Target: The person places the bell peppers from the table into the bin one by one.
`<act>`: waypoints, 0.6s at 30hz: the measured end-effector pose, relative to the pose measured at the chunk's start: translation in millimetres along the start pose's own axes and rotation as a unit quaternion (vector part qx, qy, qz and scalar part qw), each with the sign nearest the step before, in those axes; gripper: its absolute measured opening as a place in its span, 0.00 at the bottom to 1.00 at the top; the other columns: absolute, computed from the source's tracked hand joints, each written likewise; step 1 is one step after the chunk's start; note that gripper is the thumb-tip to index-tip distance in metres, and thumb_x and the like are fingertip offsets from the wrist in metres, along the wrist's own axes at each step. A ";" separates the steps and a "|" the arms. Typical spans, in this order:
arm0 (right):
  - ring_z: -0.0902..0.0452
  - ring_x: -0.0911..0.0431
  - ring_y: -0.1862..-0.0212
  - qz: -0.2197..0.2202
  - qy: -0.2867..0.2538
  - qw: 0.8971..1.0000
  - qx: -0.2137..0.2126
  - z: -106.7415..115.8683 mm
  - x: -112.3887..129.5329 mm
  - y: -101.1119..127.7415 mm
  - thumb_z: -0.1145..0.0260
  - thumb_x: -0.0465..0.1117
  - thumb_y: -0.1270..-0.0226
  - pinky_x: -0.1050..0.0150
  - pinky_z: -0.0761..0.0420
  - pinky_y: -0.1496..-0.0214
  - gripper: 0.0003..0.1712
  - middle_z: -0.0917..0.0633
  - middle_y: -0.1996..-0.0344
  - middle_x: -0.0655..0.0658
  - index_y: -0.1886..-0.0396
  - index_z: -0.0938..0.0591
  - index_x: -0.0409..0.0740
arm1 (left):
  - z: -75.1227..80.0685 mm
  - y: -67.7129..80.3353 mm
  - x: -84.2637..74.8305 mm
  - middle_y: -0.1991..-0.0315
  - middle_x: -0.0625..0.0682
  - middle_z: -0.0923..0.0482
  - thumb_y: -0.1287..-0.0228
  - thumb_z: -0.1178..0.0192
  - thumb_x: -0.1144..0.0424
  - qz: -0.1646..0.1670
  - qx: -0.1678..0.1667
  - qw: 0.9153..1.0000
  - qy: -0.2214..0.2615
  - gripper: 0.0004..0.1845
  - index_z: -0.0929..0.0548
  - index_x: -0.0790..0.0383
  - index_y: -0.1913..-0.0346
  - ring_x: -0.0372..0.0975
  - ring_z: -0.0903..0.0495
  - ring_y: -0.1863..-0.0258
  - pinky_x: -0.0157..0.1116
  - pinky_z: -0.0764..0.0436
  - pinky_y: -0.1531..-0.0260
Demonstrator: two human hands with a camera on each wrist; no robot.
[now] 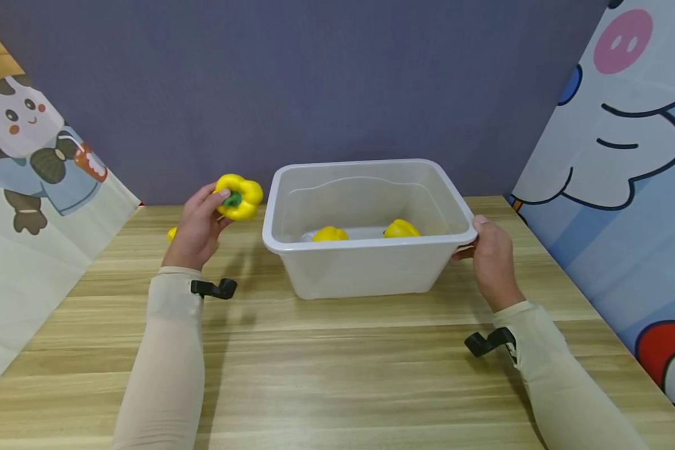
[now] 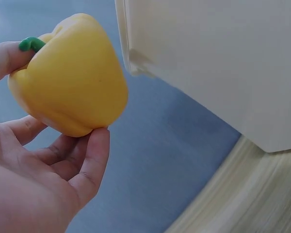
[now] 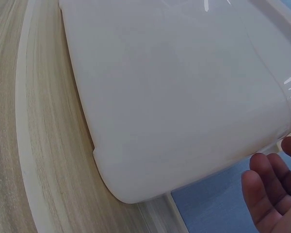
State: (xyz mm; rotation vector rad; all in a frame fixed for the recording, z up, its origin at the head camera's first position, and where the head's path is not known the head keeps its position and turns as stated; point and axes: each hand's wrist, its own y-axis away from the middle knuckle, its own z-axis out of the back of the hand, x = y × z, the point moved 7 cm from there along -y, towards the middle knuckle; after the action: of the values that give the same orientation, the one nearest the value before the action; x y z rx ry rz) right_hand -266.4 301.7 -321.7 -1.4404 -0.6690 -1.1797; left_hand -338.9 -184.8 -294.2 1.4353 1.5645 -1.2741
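My left hand (image 1: pixel 205 219) holds a yellow bell pepper (image 1: pixel 239 197) with a green stem in the air, just left of a white plastic tub (image 1: pixel 365 245). In the left wrist view my fingers (image 2: pixel 89 165) cup the pepper (image 2: pixel 70 87) from below, close to the tub's corner (image 2: pixel 223 63). Two more yellow peppers (image 1: pixel 330 234) (image 1: pixel 401 229) lie on the tub's floor. My right hand (image 1: pixel 486 250) grips the tub's right rim, thumb on top. In the right wrist view the fingers (image 3: pixel 269 189) sit under the rim beside the tub's wall (image 3: pixel 184 97).
A small yellow thing (image 1: pixel 171 234) lies on the wooden table (image 1: pixel 343 362), partly hidden behind my left hand. Cartoon-printed panels stand at the left (image 1: pixel 28 187) and right (image 1: pixel 624 156), and a grey wall (image 1: pixel 315 81) closes the back.
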 end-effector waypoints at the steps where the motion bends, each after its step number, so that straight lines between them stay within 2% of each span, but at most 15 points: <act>1: 0.18 0.58 0.68 -0.002 -0.002 1.000 -0.001 0.1 -0.1 -0.1 0.59 0.44 0.18 0.63 0.16 0.73 0.24 0.17 0.68 0.49 0.72 0.23 0.41 | -0.4 0.2 -0.5 0.49 0.53 0.26 0.26 0.41 0.63 -0.002 -0.001 1.000 -0.001 0.14 0.22 0.61 0.42 0.39 0.22 0.57 0.31 0.19 0.59; 9: 0.19 0.58 0.71 -0.004 -0.014 1.000 0.000 -0.6 -1.6 -0.1 0.59 0.42 0.19 0.64 0.16 0.74 0.23 0.17 0.71 0.50 0.74 0.25 0.41 | -8.3 1.5 -3.6 0.47 0.55 0.26 0.27 0.40 0.62 -0.010 0.004 1.000 -0.007 0.16 0.23 0.62 0.40 0.39 0.22 0.57 0.30 0.20 0.57; 18: 0.18 0.58 0.70 0.003 -0.007 1.000 0.004 -0.7 -0.3 0.8 0.58 0.44 0.18 0.64 0.16 0.73 0.24 0.16 0.70 0.50 0.71 0.24 0.37 | -13.2 2.1 -4.8 0.46 0.54 0.28 0.26 0.41 0.62 -0.017 0.003 1.000 -0.015 0.16 0.23 0.61 0.40 0.40 0.23 0.55 0.31 0.20 0.57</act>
State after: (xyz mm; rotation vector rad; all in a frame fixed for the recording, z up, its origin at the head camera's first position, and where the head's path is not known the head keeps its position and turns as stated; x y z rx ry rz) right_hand -266.0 300.9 -322.3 -1.4444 -0.6772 -1.1613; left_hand -334.0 -174.2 -286.1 1.3926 1.5729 -1.3140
